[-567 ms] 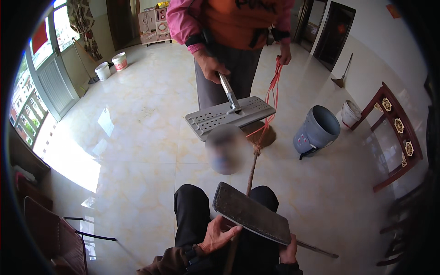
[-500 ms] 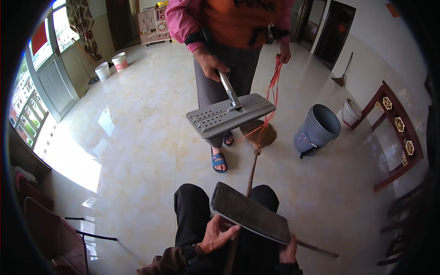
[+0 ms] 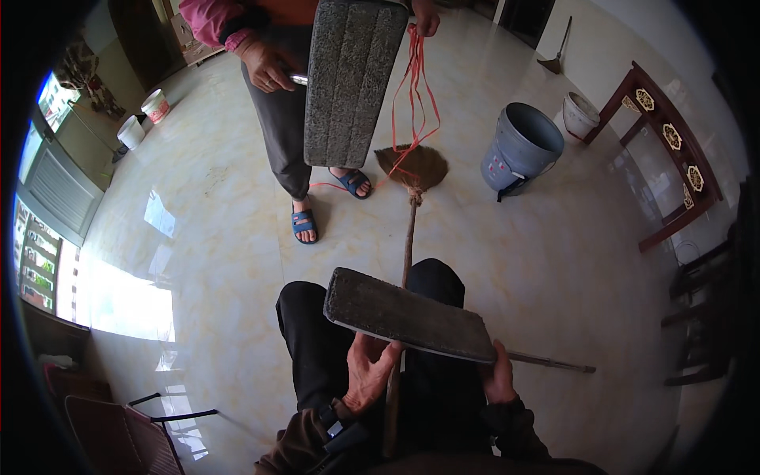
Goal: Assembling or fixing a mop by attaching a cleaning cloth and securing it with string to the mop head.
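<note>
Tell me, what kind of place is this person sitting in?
Probably a big room in a home. It has a shiny tiled floor, a carved wooden chair by the wall and a grey bucket. A straw broom lies on the floor, and both hands hold a flat mop pad.

Both hands, the left hand (image 3: 370,378) and the right hand (image 3: 499,378), grip a flat grey mop head (image 3: 408,315) near the lap (a broom (image 3: 411,169) lies beyond). Far off, another person lifts a second mop head (image 3: 348,79); a grey bucket (image 3: 518,149) stands right.
</note>
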Tool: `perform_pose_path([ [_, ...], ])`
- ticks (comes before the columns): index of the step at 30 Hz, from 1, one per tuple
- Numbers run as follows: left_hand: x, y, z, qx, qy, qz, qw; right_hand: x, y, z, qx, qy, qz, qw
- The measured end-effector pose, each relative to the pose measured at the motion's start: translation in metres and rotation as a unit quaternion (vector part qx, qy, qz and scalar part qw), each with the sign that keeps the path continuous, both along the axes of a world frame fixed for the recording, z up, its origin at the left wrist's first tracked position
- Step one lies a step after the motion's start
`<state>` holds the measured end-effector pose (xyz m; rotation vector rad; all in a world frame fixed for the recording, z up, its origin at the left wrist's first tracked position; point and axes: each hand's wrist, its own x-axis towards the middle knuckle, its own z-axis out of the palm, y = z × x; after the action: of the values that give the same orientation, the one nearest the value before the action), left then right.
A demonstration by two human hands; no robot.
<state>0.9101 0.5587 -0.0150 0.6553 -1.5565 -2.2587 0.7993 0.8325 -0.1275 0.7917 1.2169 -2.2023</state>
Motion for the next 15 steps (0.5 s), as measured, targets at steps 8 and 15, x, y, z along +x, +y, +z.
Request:
perform_pose_path([
  [8, 0.003, 0.005, 0.007, -0.038, -0.072, 0.027, 0.996, -0.001, 0.005, 0.005, 0.012, 0.034, 0.071, 0.997],
  [15, 0.009, 0.007, 0.021, -0.02, -0.041, 0.009, 0.999, -0.004, 0.04, 0.092, 0.386, 0.168, 0.261, 0.868],
])
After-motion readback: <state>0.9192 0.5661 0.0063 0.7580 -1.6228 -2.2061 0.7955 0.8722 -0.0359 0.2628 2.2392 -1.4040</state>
